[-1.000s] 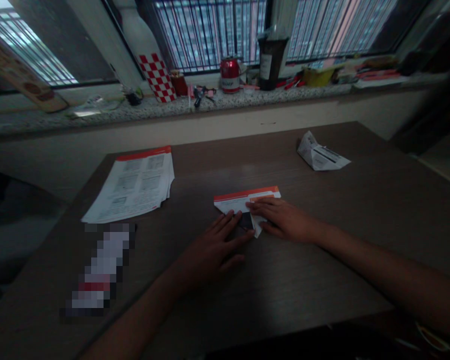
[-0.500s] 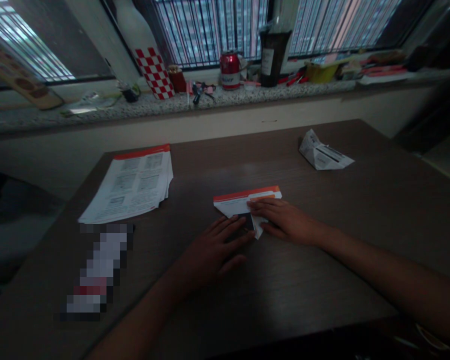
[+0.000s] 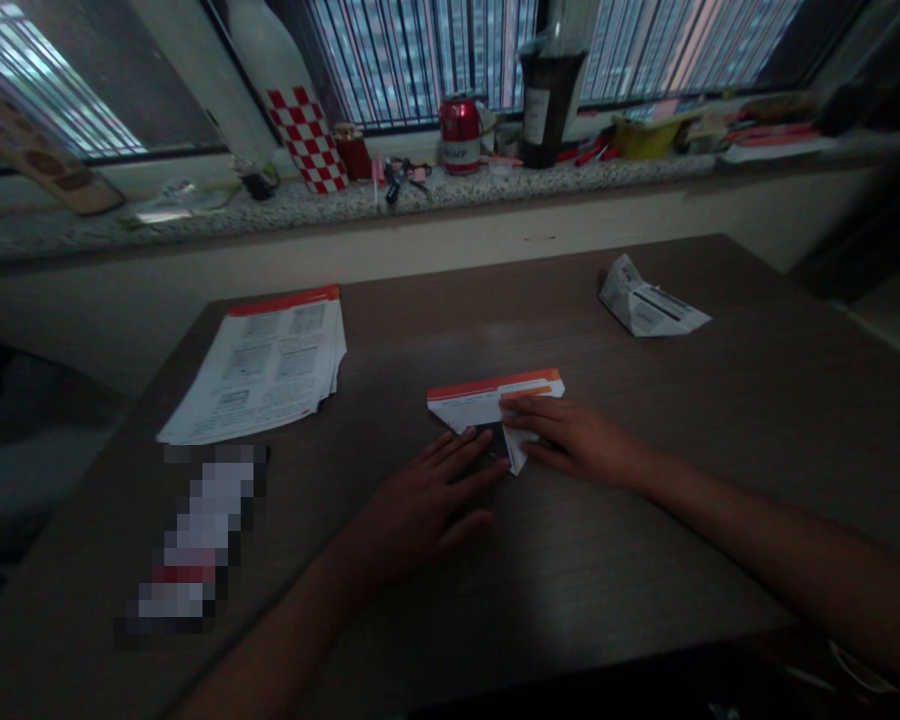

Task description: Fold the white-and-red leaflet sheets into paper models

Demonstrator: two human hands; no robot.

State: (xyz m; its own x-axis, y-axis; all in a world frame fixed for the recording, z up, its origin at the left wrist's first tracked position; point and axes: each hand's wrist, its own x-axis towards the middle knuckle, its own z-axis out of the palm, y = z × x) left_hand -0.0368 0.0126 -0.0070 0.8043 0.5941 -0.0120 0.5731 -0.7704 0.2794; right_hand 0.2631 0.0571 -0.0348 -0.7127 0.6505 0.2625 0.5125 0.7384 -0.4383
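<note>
A folded sheet of paper [image 3: 465, 402] with an orange-red band along its far edge lies on the brown table, its near end narrowing to a point. My left hand [image 3: 439, 490] rests with fingers stretched out over the paper's near left side, covering part of a dark printed patch. On the right side of the sheet, my right hand [image 3: 581, 435] lies flat, fingertips pressing a folded flap. Neither hand grips anything. Farther back on the right stands a folded paper shape [image 3: 652, 308] with a raised peak.
A stack of printed sheets [image 3: 274, 370] lies at the table's back left, with a pixelated oblong item [image 3: 202, 530] nearer me. Along the stone windowsill [image 3: 232, 215] stand a red can [image 3: 460, 135], a dark bottle [image 3: 544, 110] and a red-and-white checked bottle [image 3: 307, 140].
My right hand has shifted very slightly to the right along the flap. My left hand stays in place, and the view has tilted a little.
</note>
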